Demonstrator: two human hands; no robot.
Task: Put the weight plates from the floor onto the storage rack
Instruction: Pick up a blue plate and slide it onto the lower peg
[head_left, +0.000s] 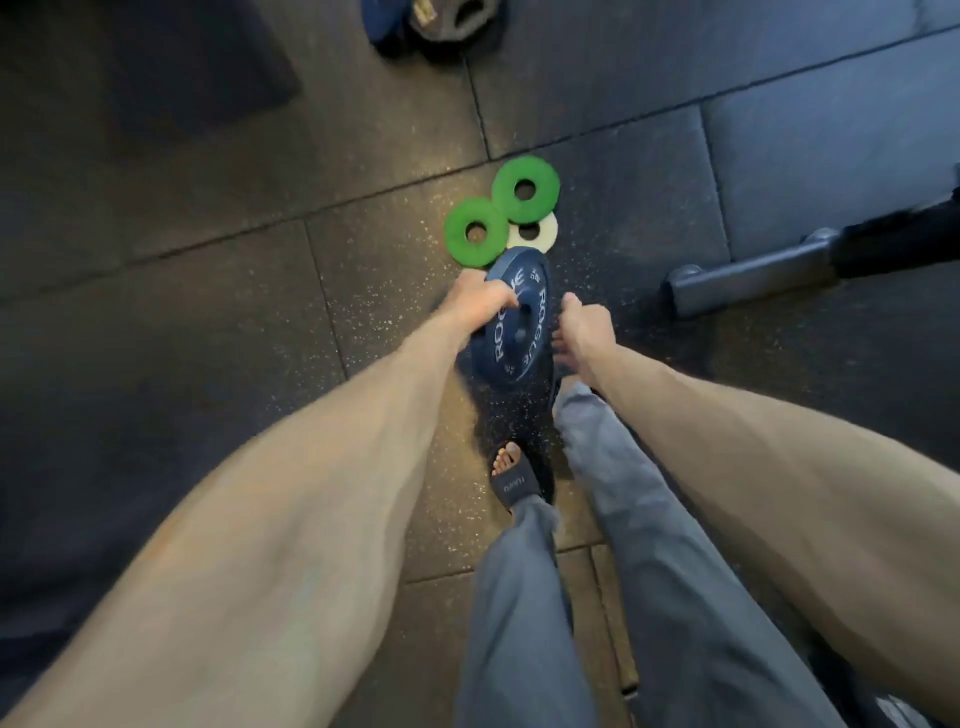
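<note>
Blue plate (514, 327), white "ROGUE" lettering on its face: tilted up on edge, not flat. Its lower rim is close to the floor (208, 322); contact there cannot be told.

Left hand (475, 306): fingers curled over the plate's upper left rim, tips reaching towards the centre hole. Firm grip on the plate.

Right hand (587, 327): just beside the plate's right rim, fingers curled in, thumb pointing away from the body. Whether it touches or holds the plate cannot be told. Both forearms bare, stretched down and forward.

Just beyond the hands, flat on the floor: two green plates and one white plate (543, 234), clustered. Near green plate (475, 234) lies just past the left hand's knuckles, its edge against the blue plate's far rim in this view. Far green plate (525, 189) overlaps the white plate and meets the near green one.

Right of the right hand, well apart: a grey metal bar (753, 275) low over the floor, rounded end cap towards the hands.

Far beyond the hands, at the frame edge: a grey plate with grip holes (457, 18), partly cut off.

Below the hands: grey trousers (623, 519), one foot in a dark slide sandal (514, 483) on the speckled rubber floor tiles.
</note>
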